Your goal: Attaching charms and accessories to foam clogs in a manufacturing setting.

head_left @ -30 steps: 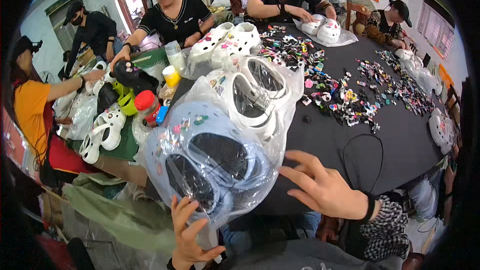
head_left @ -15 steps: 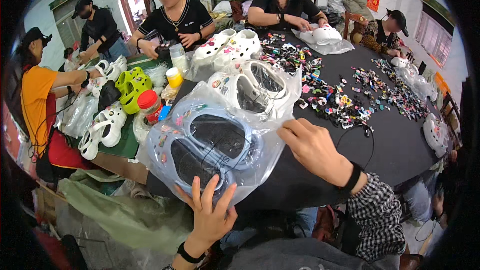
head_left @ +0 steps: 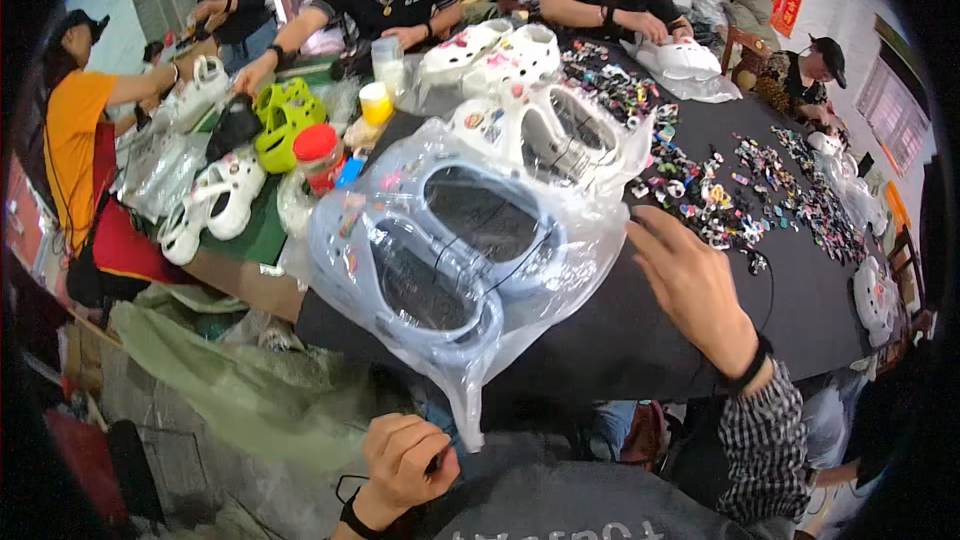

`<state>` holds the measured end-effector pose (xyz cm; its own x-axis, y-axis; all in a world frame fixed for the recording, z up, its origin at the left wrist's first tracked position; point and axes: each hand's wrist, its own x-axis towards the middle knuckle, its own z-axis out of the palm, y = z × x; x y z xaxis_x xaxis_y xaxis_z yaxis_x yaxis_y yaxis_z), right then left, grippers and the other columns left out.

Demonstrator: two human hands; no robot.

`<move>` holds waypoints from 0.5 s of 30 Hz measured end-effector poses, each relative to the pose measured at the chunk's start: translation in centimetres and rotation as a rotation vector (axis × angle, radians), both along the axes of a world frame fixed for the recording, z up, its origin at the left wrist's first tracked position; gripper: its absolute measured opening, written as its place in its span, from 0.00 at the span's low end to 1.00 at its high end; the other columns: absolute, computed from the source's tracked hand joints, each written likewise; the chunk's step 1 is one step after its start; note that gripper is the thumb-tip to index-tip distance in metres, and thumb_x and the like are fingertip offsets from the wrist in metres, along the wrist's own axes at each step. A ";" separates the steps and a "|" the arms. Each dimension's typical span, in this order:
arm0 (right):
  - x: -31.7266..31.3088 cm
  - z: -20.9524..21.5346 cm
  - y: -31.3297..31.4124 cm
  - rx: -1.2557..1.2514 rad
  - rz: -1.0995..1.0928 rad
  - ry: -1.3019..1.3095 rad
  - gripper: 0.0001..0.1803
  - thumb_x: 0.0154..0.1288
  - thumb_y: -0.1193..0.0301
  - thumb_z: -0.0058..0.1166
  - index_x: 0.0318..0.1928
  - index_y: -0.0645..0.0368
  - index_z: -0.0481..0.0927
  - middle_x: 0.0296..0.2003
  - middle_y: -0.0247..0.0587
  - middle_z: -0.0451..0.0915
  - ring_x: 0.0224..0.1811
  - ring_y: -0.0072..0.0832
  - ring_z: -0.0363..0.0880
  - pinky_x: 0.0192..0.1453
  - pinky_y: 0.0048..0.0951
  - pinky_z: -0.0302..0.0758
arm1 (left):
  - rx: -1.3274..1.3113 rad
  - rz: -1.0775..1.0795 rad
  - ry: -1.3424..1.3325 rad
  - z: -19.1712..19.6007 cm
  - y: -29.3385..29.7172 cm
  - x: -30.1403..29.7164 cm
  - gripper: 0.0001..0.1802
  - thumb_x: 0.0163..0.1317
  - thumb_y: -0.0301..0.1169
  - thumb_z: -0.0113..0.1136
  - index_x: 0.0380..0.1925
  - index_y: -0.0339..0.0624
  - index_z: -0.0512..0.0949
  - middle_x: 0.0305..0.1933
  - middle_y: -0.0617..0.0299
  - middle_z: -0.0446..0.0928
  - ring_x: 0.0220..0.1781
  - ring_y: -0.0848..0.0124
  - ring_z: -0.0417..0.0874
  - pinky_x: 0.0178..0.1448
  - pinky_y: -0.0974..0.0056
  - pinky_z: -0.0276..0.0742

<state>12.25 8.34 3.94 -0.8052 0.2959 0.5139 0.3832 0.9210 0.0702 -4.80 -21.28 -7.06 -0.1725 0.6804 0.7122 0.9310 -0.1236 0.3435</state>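
A pair of light blue clogs (head_left: 462,328) with small charms lies inside a clear plastic bag (head_left: 575,285) on the black table, close in front of me. One corner of the bag hangs over the near table edge as a twisted tail. Just left of that tail, my left hand (head_left: 408,465) is curled with nothing visible in it, apart from the plastic. My right hand (head_left: 690,290) is open at the bag's right edge, fingers stretched; whether the fingertips touch the plastic I cannot tell. Behind the bag lie bagged white clogs (head_left: 535,130) with charms.
Many small colourful charms (head_left: 715,200) are spread over the table (head_left: 640,350). To the left are green clogs (head_left: 285,130), white clogs (head_left: 225,200), a red-lidded jar (head_left: 318,155) and a yellow-lidded jar (head_left: 376,105). Several people work around the table. A green sack (head_left: 230,370) lies at lower left.
My left hand has come off the bag toward me and curled. My right hand has let go of the bag's edge and its fingers have straightened. The bag's near corner now hangs as a tail.
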 end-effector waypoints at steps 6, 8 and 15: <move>2.5 -0.1 -7.5 -0.143 0.409 -0.025 0.17 0.46 0.75 0.56 0.41 0.65 0.81 0.41 0.45 0.80 0.38 0.36 0.82 0.38 0.31 0.80 | 0.093 -0.075 -0.187 -1.8 0.6 0.8 0.23 0.45 0.35 0.75 0.37 0.44 0.71 0.42 0.58 0.73 0.40 0.59 0.78 0.41 0.57 0.73; 1.2 -0.5 -9.5 -0.126 0.498 -0.076 0.18 0.48 0.72 0.55 0.42 0.63 0.80 0.44 0.43 0.79 0.44 0.34 0.81 0.43 0.30 0.79 | 0.167 -0.072 -0.096 -1.4 1.0 0.9 0.22 0.45 0.33 0.75 0.37 0.46 0.72 0.44 0.59 0.73 0.40 0.60 0.78 0.41 0.58 0.73; -3.0 -3.1 -11.3 -0.083 0.729 -0.055 0.16 0.52 0.68 0.52 0.43 0.58 0.76 0.48 0.39 0.77 0.53 0.31 0.76 0.48 0.26 0.75 | 0.206 -0.014 0.132 0.1 1.0 0.8 0.18 0.44 0.26 0.71 0.37 0.50 0.77 0.43 0.64 0.74 0.37 0.66 0.78 0.36 0.64 0.74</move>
<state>9.29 -2.98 0.87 -0.8363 -0.2885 0.4662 -0.3309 0.9436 -0.0097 -4.04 -20.27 -7.00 -0.0606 0.5201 0.8519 0.9638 -0.1915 0.1855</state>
